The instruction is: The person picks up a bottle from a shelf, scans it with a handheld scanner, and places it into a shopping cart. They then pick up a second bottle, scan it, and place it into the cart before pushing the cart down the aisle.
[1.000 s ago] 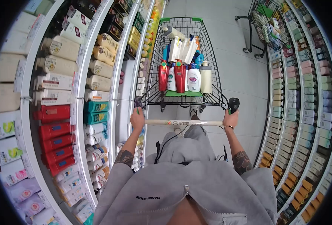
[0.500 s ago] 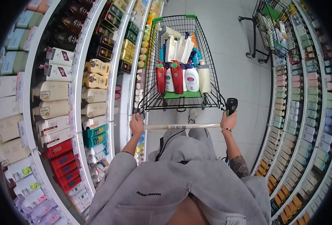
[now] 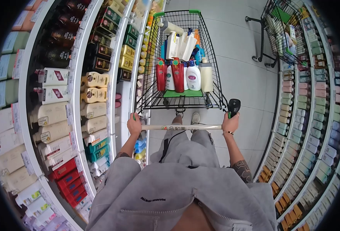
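My left hand [image 3: 134,124] is closed around the left end of the pale handlebar [image 3: 200,127] of a shopping cart [image 3: 195,12]. At the other end, my right hand [image 3: 230,122] grips the same bar, just below a black oval device [image 3: 234,105]. In the wire basket, red pump bottles [image 3: 178,77] stand beside a white bottle with a pink label [image 3: 193,79] and a cream bottle [image 3: 206,79]. Behind them, white bottles [image 3: 173,45] lean among blue and orange ones, and another cream bottle [image 3: 171,27] lies on its side.
Tall shelves of bottles and boxes line my left, with red boxes [image 3: 68,181] close by. Shelves with rows of small packages [image 3: 320,84] run along the right. Ahead on the right, a second loaded cart [image 3: 277,23] stands beside those shelves. Grey tiled floor [image 3: 237,46] lies between.
The shelf goods have slid down the view as I and the cart move forward along the aisle. Both my feet now show below the basket. Both hands keep their hold on the bar.
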Demonstrator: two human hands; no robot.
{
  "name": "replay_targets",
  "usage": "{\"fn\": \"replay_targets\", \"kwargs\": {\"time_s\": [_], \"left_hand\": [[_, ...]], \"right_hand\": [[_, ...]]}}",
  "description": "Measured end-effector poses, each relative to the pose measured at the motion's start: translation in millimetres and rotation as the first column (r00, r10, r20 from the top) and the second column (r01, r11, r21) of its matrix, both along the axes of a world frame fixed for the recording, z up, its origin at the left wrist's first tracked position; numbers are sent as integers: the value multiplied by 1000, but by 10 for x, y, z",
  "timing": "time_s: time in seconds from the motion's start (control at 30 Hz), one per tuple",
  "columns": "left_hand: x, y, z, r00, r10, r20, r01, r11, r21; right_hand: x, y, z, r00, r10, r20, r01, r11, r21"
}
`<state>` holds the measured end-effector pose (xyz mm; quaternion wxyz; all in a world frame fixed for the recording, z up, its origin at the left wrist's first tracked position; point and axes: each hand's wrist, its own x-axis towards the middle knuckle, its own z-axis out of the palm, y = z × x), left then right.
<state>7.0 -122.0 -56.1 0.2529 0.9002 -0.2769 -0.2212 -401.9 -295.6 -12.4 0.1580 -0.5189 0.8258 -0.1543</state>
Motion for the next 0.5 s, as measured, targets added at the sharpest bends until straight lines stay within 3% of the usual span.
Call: {"fn": "replay_targets", "kwargs": {"time_s": [0.1,0.33,0.5], "left_hand": [[99,-81,15,1000,-4,-3,4,1000,-5],[338,-305,-3,979,-12,-201,12,1000,-1],[431,-389,67,968,2,-252,-22,997,-77]], "right_hand": [[86,-34,-26,1000,-14,-13,14,1000,-6],[280,-201,38,999,-34,0,34,999,2],[365,-313,13,994,-46,-102,47,999,8]]}}
